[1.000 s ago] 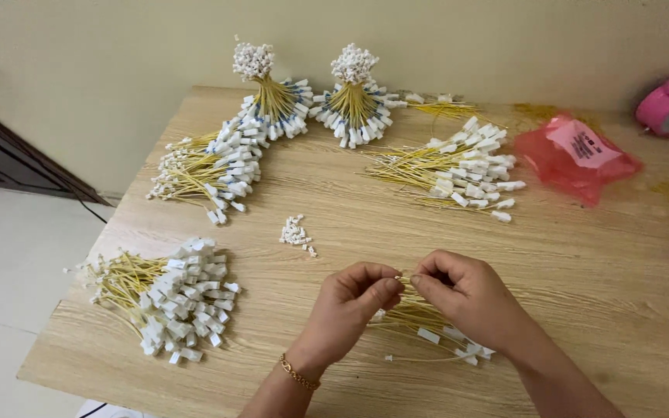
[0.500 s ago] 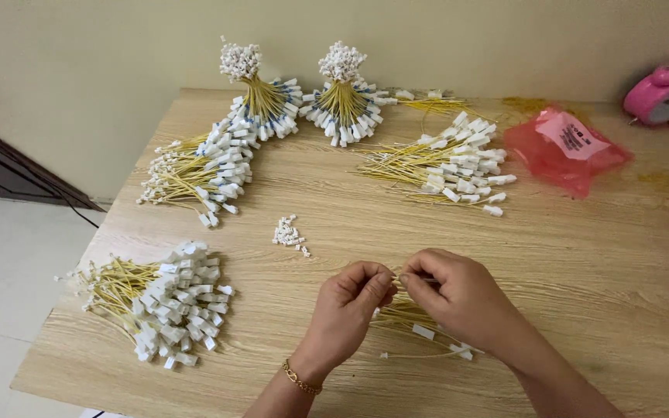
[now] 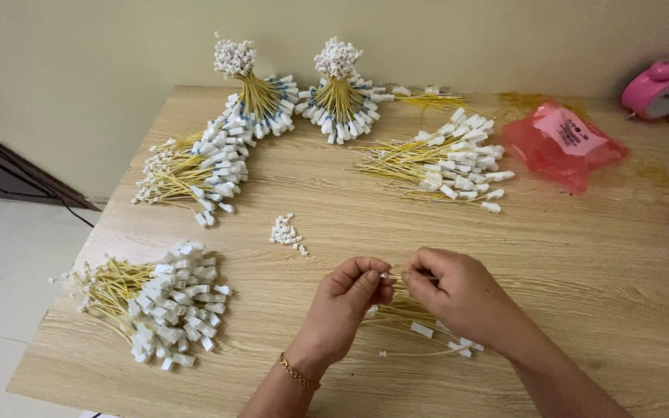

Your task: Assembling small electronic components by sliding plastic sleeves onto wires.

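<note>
Two hands point(image 3: 404, 290) pinching yellow cord point(image 3: 406, 313) (white-tipped)

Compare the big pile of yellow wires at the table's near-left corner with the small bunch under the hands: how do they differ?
The near-left pile holds far more wires than the small bunch. The pile lies in full view, untouched; the bunch is partly covered by the left hand and right hand, which meet just above it. The pile's white tags crowd its right side; the bunch shows only a few. Both are thin yellow wires with white tags on the wooden table.
</note>
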